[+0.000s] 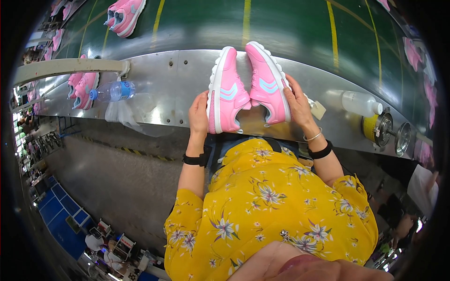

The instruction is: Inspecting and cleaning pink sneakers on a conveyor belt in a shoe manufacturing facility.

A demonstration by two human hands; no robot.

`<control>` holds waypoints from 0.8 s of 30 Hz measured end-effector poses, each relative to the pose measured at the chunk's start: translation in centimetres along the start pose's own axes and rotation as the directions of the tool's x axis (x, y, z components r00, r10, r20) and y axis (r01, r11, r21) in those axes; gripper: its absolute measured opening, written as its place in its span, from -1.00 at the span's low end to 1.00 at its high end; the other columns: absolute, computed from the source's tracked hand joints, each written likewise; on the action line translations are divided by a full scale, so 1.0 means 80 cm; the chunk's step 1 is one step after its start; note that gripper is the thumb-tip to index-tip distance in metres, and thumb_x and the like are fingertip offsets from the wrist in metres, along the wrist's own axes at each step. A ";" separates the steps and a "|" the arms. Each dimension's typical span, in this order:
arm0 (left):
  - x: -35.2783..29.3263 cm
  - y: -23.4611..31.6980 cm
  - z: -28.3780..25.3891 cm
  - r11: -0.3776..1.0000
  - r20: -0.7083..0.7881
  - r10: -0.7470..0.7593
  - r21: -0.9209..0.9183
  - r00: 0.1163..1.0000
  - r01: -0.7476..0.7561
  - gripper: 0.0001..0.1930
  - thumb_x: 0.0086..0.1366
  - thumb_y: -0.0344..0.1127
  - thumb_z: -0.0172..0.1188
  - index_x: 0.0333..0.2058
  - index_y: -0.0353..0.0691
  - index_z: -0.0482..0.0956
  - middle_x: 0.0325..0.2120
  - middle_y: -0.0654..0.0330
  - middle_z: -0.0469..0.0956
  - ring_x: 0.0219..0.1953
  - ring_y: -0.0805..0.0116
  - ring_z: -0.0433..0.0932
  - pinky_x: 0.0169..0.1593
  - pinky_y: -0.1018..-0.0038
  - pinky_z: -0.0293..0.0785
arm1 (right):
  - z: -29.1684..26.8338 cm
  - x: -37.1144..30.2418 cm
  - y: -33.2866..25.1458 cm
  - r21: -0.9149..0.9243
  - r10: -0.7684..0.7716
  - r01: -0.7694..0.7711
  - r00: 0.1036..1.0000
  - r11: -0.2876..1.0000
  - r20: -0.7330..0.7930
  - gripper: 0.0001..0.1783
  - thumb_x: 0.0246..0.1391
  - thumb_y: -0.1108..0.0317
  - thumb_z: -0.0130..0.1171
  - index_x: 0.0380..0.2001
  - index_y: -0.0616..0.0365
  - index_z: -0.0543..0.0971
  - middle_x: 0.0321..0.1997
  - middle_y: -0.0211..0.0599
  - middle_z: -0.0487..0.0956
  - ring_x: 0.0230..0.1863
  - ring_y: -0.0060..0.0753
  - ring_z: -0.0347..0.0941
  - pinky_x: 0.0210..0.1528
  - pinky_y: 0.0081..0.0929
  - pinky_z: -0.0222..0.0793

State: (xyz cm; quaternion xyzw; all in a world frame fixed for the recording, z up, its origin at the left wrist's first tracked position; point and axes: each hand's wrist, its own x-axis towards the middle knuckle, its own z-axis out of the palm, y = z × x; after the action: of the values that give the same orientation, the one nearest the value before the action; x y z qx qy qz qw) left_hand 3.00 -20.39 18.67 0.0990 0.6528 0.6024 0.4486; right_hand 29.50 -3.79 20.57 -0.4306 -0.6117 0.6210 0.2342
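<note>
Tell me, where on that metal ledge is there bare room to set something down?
The metal ledge is bare between the water bottle and the pair of pink sneakers, above the clear plastic bag. A smaller patch lies between the right hand and the white squeeze bottle. The middle is crowded: the left hand and right hand flank the sneakers.

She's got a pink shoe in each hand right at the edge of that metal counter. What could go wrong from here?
The left shoe overhangs the near edge of the metal counter, so it might slip off if the left hand loosens. The right shoe, held by the right hand, has its toe close to the green belt. The water bottle lies on its side and might roll.
</note>
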 end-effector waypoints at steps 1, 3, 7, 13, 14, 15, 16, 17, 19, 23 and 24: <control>0.000 0.002 0.000 0.998 0.041 0.011 0.054 0.999 -0.013 -0.57 0.49 -0.12 -0.05 0.06 -0.40 0.50 -0.13 0.18 0.58 -0.11 0.47 0.51 0.00 0.53 0.42 | 0.000 0.001 0.003 -0.008 0.005 -0.005 1.000 1.000 0.000 -0.46 0.35 0.11 -0.02 0.32 0.05 0.30 0.21 -0.10 0.45 0.22 -0.26 0.36 0.24 -0.38 0.23; 0.000 0.007 -0.002 0.994 0.085 0.022 0.106 0.996 -0.031 -0.51 0.49 -0.06 -0.07 0.11 -0.41 0.46 -0.08 0.14 0.56 -0.07 0.44 0.50 0.03 0.51 0.41 | -0.001 0.001 0.004 -0.017 0.008 -0.008 1.000 1.000 -0.002 -0.45 0.34 0.10 -0.02 0.32 0.03 0.30 0.21 -0.09 0.45 0.22 -0.24 0.35 0.24 -0.36 0.23; -0.001 0.014 0.005 0.969 0.159 0.067 0.225 0.985 -0.103 -0.44 0.47 0.02 -0.04 0.18 -0.38 0.39 0.01 0.03 0.51 0.00 0.36 0.47 0.08 0.45 0.39 | -0.001 -0.001 0.003 -0.027 0.005 -0.005 1.000 1.000 -0.008 -0.45 0.35 0.09 -0.02 0.32 0.02 0.30 0.19 -0.04 0.46 0.21 -0.24 0.37 0.23 -0.37 0.24; -0.033 0.057 0.041 0.628 0.073 0.526 0.638 0.848 -0.445 -0.58 0.33 -0.21 0.21 0.07 -0.33 0.45 -0.18 0.04 0.54 -0.16 0.27 0.50 -0.06 0.38 0.43 | -0.003 -0.008 0.000 0.064 -0.021 0.025 0.998 0.998 -0.055 -0.52 0.37 0.14 -0.03 0.27 0.04 0.36 0.08 -0.10 0.53 0.10 -0.37 0.42 0.13 -0.49 0.31; -0.041 0.067 0.048 0.398 0.117 0.732 0.726 0.671 -0.560 -0.62 0.27 -0.31 0.27 0.02 -0.32 0.48 -0.24 0.06 0.53 -0.23 0.26 0.51 -0.13 0.37 0.46 | -0.004 -0.011 0.000 0.043 -0.065 0.070 0.992 0.997 -0.107 -0.54 0.37 0.15 -0.04 0.24 0.05 0.40 0.04 -0.14 0.55 0.07 -0.41 0.42 0.10 -0.52 0.33; -0.049 0.072 0.054 0.398 0.125 0.730 0.721 0.672 -0.567 -0.62 0.27 -0.31 0.27 0.02 -0.32 0.48 -0.24 0.06 0.53 -0.23 0.26 0.51 -0.13 0.37 0.46 | -0.010 -0.015 0.002 0.041 -0.063 0.068 0.991 0.997 -0.117 -0.54 0.37 0.15 -0.04 0.24 0.05 0.40 0.04 -0.14 0.55 0.07 -0.41 0.42 0.10 -0.52 0.33; -0.062 0.076 0.058 0.454 0.186 0.670 0.663 0.718 -0.595 -0.69 0.27 -0.36 0.25 -0.03 -0.31 0.52 -0.26 0.09 0.56 -0.27 0.30 0.52 -0.17 0.40 0.46 | -0.019 -0.020 0.005 0.001 -0.025 0.026 0.983 1.000 -0.183 -0.58 0.35 0.16 0.00 0.19 0.06 0.46 0.04 -0.19 0.55 0.05 -0.37 0.43 0.09 -0.48 0.34; -0.072 0.080 0.066 0.513 0.254 0.606 0.599 0.754 -0.614 -0.75 0.27 -0.41 0.24 -0.08 -0.30 0.56 -0.28 0.12 0.59 -0.30 0.35 0.52 -0.21 0.44 0.46 | -0.029 -0.024 0.007 -0.039 0.010 -0.021 0.967 0.999 -0.253 -0.62 0.32 0.18 0.03 0.13 0.07 0.52 0.03 -0.24 0.56 0.02 -0.33 0.44 0.08 -0.44 0.34; -0.088 0.078 0.085 0.582 0.333 0.517 0.538 0.788 -0.610 -0.76 0.27 -0.41 0.24 -0.10 -0.33 0.56 -0.34 0.13 0.59 -0.36 0.33 0.54 -0.23 0.45 0.46 | -0.049 -0.033 0.005 -0.381 -0.191 0.063 0.932 0.922 -0.308 -0.65 0.27 0.21 0.08 0.06 0.06 0.56 0.01 -0.26 0.57 0.01 -0.27 0.43 0.06 -0.39 0.35; -0.096 0.033 0.111 0.659 0.590 0.190 0.516 0.784 -0.548 -0.73 0.28 -0.35 0.24 -0.10 -0.36 0.54 -0.32 0.10 0.59 -0.34 0.30 0.55 -0.23 0.45 0.46 | -0.064 -0.050 -0.002 -0.868 -0.488 0.109 0.857 0.485 -0.166 -0.67 0.09 0.33 0.21 -0.04 0.04 0.61 -0.09 -0.28 0.58 -0.01 -0.12 0.39 0.02 -0.26 0.34; -0.096 0.021 0.115 0.604 0.638 0.236 0.494 0.733 -0.625 -0.70 0.28 -0.32 0.25 -0.09 -0.38 0.54 -0.32 0.10 0.58 -0.35 0.30 0.55 -0.23 0.45 0.46 | -0.066 -0.053 0.002 -0.868 -0.487 0.102 0.856 0.487 -0.173 -0.67 0.09 0.33 0.21 -0.04 0.04 0.61 -0.09 -0.28 0.58 -0.01 -0.12 0.39 0.02 -0.26 0.34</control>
State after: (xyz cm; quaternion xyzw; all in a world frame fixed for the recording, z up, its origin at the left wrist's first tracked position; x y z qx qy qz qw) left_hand 13.21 -18.68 24.93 0.5733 0.6357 0.3623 0.3687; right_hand 36.06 -4.36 22.11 -0.4906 -0.8358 0.1013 0.2246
